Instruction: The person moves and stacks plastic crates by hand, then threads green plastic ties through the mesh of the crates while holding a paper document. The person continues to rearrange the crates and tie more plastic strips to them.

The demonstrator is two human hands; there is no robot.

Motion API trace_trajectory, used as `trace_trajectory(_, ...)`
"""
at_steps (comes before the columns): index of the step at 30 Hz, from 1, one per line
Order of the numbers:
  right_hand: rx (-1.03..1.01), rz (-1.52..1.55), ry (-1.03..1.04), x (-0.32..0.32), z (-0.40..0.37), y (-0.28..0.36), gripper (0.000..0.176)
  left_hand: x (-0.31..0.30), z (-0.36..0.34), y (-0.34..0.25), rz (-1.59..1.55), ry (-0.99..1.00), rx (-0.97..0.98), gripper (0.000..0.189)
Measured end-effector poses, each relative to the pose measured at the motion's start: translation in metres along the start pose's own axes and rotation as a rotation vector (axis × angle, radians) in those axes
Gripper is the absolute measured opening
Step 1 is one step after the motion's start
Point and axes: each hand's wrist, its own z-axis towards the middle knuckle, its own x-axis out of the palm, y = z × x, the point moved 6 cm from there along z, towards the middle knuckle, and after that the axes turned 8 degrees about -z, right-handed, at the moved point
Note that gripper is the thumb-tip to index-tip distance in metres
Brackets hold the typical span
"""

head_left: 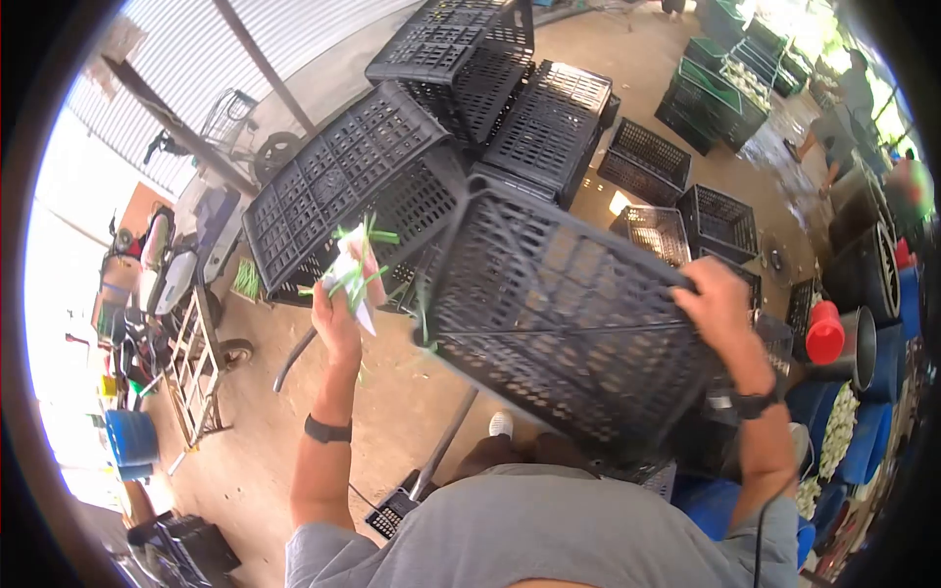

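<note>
My right hand [720,304] grips the rim of a black plastic crate [569,314], which is tilted in front of me. The crate has slotted walls and is slightly blurred. On the other side, my left hand [338,321] is closed around a handful of green leaf scraps [351,269] with white and pinkish pieces among them; I cannot make out exactly what those pieces are. A few green bits cling to the crate's left corner. Just beyond my left hand lies another black crate [348,186], tipped over.
More black crates [549,127] are stacked ahead, with smaller crates [720,220] on the floor to the right. Blue barrels [867,446] and a red container [825,331] line the right side, where a person [848,113] is. A metal cart [196,363] stands left.
</note>
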Motion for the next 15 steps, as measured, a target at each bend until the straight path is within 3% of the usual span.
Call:
trace_trajectory(2,-0.007,-0.084,0.014,-0.049,0.019,-0.019,0.021,-0.01,-0.017,0.02,-0.028,-0.029,-0.023,0.016)
trace_trajectory(4,-0.052,-0.236,0.02,-0.087,0.048,-0.027,0.022,-0.014,-0.046,0.04,-0.028,-0.022,-0.2,0.017)
trace_trajectory(9,-0.101,-0.46,-0.041,-0.132,0.15,-0.059,0.023,0.014,-0.118,0.058,0.025,0.009,-0.331,0.018)
trace_trajectory(11,-0.133,-0.73,-0.221,-0.13,0.182,-0.06,0.025,0.02,-0.137,0.047,0.02,0.042,-0.373,0.018)
trace_trajectory(13,-0.293,-0.712,-0.47,-0.106,0.205,-0.046,0.02,0.018,-0.159,0.061,0.021,0.011,-0.355,0.018)
trace_trajectory(14,-0.157,-0.83,-0.397,-0.086,0.223,-0.037,0.01,0.015,-0.168,0.065,0.04,0.002,-0.34,0.017)
trace_trajectory(15,-0.18,-0.898,-0.454,-0.053,0.241,-0.034,0.007,0.012,-0.176,0.063,0.044,-0.009,-0.334,0.017)
